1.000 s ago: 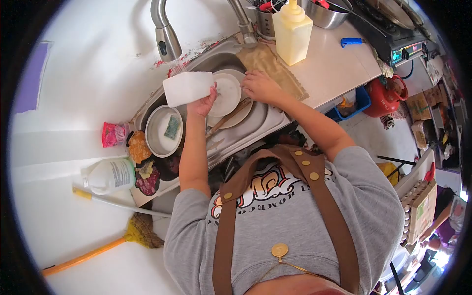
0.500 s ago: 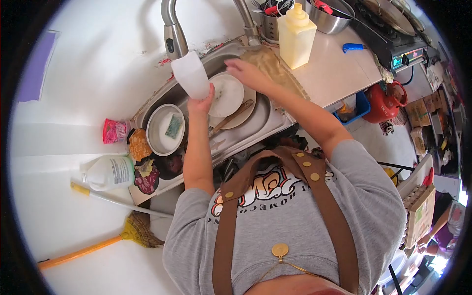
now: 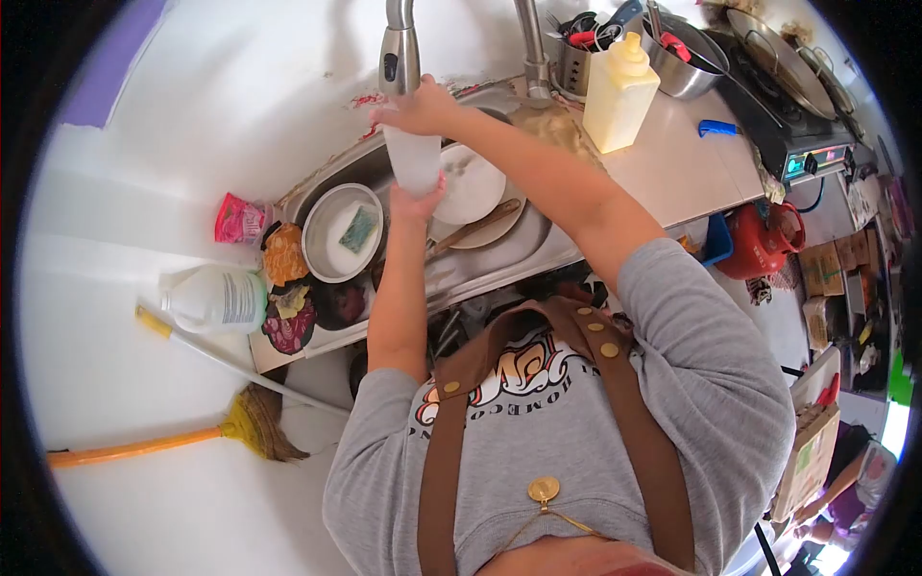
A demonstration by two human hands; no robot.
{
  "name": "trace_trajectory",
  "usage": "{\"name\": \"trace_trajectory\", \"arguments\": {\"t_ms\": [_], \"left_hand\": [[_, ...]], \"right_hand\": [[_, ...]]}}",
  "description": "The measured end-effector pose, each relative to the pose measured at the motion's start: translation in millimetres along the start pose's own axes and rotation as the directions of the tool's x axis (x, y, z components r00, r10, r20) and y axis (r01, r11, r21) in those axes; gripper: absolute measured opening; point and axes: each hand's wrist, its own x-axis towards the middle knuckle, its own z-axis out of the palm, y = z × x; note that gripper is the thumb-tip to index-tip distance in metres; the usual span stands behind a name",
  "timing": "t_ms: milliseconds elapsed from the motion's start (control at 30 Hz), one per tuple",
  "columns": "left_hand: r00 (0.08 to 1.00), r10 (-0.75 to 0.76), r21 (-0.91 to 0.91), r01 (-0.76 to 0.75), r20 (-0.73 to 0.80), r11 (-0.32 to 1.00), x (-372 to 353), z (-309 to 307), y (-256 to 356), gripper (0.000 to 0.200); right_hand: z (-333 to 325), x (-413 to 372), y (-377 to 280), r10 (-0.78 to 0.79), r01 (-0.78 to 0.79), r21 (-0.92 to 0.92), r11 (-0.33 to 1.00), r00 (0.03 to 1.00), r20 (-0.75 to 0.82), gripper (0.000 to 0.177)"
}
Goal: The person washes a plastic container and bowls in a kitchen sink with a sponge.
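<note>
My left hand is wrapped round the lower end of a white translucent container above the sink. At its upper end, just below the faucet head, my right hand touches the rim, its fingers partly hidden. White plates and a wooden utensil lie in the sink, right of the container. To the left, a round metal pan holds a green sponge.
A yellowish squeeze bottle, a utensil holder and a blue-handled item stand or lie on the right counter. Beyond is a stove. A jug and a broom are at the left. Another person's arm shows lower right.
My right hand has moved left and up from over the plates to the container's top. The container is now more upright under the faucet. The whole view has shifted slightly.
</note>
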Motion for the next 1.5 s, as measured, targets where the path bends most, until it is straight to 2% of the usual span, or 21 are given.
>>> {"name": "trace_trajectory", "arguments": {"t_ms": [33,133,233,267,333,433,533,633,733,833,867,933,967,1033,1133,1233,1267,1333,1433,1500], "left_hand": [[0.999,-0.025,0.021,0.024,0.032,0.999,1,1,-1,0.027],[0.986,-0.074,-0.021,0.078,0.146,0.997,11,3,-10,0.024],[0.962,-0.062,-0.227,0.125,0.267,0.966,25,4,-15,0.029],[0.918,0.038,-0.131,0.015,0.395,0.991,28,2,-16,0.035],[0.744,0.174,0.012,-0.237,0.645,0.971,26,2,-18,0.046],[0.771,0.314,0.068,-0.418,0.554,0.906,8,34,-15,0.056],[0.782,0.131,0.091,-0.233,0.609,0.968,17,48,-5,0.058],[0.739,0.134,0.119,-0.279,0.660,0.953,22,52,-14,0.059],[0.749,0.069,0.173,-0.240,0.659,0.955,32,58,-18,0.060],[0.713,0.005,0.205,-0.208,0.701,0.956,15,62,-25,0.060],[0.798,-0.068,0.386,-0.213,0.599,0.897,8,67,-23,0.059],[0.932,-0.141,0.700,-0.144,0.333,0.700,-7,73,-19,0.057],[0.922,-0.131,0.626,-0.139,0.364,0.768,-6,70,-17,0.054],[0.899,-0.096,0.461,-0.126,0.428,0.879,0,65,-11,0.050],[0.849,0.156,0.343,-0.363,0.505,0.867,-2,67,-8,0.045],[0.869,0.130,0.307,-0.303,0.478,0.902,-8,67,-1,0.042],[0.858,0.076,0.308,-0.264,0.508,0.914,-8,68,1,0.042],[0.822,-0.027,0.315,-0.188,0.569,0.930,-2,67,6,0.042],[0.816,0.084,0.402,-0.367,0.571,0.839,-3,58,8,0.043],[0.829,0.238,0.645,-0.547,0.507,0.533,-13,54,8,0.048]], "right_hand": [[0,1,2,0.004,-0.004,0.024,1.000,1.000,-0.031,0.067],[-7,-3,-1,0.025,-0.040,0.136,0.990,0.994,0.104,0.056],[-16,-15,-5,-0.132,0.108,0.120,0.987,0.967,0.218,0.046],[-16,-19,-2,-0.172,0.107,0.242,0.964,0.949,0.265,0.044],[-15,-29,5,-0.262,0.078,0.476,0.876,0.905,0.335,0.038],[-34,-45,13,-0.221,-0.027,0.511,0.859,0.882,0.417,0.047],[-19,-48,24,-0.230,0.089,0.447,0.890,0.935,0.271,0.064],[-3,-34,37,0.003,-0.105,0.534,0.839,0.982,0.188,0.075],[2,-31,43,0.185,-0.172,0.482,0.859,0.982,0.020,0.075],[4,-32,41,0.211,-0.193,0.380,0.905,0.977,-0.006,0.072],[4,-31,42,0.159,-0.136,0.310,0.941,0.986,-0.048,0.071],[14,-30,51,0.043,-0.025,0.161,0.987,0.993,-0.112,0.067],[25,-33,50,-0.056,0.061,0.019,0.998,0.978,-0.200,0.066],[41,-39,41,-0.283,0.193,-0.280,0.940,0.901,-0.329,0.064],[46,-50,24,-0.270,0.204,-0.194,0.960,0.861,-0.431,0.062],[45,-42,18,-0.024,0.109,0.200,0.974,0.922,-0.386,0.067],[45,-38,17,0.124,-0.001,0.350,0.937,0.936,-0.328,0.066],[38,-27,15,0.382,-0.225,0.601,0.767,0.912,-0.147,0.065],[29,-14,21,0.330,-0.355,0.877,0.323,0.911,0.247,0.066],[32,-17,23,0.394,-0.270,0.783,0.561,0.919,0.035,0.064]]}}
